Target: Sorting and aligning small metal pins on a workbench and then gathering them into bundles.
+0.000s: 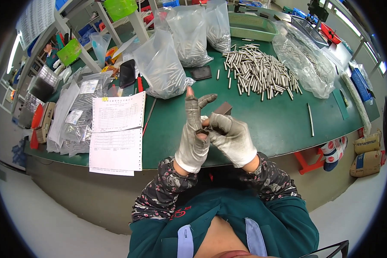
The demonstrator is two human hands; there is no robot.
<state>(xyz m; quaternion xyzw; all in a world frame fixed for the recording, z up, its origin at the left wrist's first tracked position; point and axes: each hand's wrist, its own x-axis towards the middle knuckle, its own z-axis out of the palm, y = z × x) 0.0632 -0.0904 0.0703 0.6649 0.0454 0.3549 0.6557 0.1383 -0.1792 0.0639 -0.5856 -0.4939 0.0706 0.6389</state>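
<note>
Both hands wear white work gloves with grey, dirty finger parts and some bare fingertips. My left hand (192,137) is raised over the table's front edge, with two fingers stretched up and apart. Against it, my right hand (233,139) is closed, its fingers pinched together at the left hand's inner side. Whatever lies in that pinch is hidden; it may be the glove itself. Just behind the right hand is a brownish-grey block (222,108). Farther back, a heap of short metal pins (262,71) lies loose on the green table (262,124).
Clear bags of pins (161,69) stand behind the hands. Printed sheets (116,133) lie at left, beside bagged parts (79,114). A dark flat pad (201,72), a green basket (251,28), a large plastic bag (305,60) and a single metal rod (310,119) are also around.
</note>
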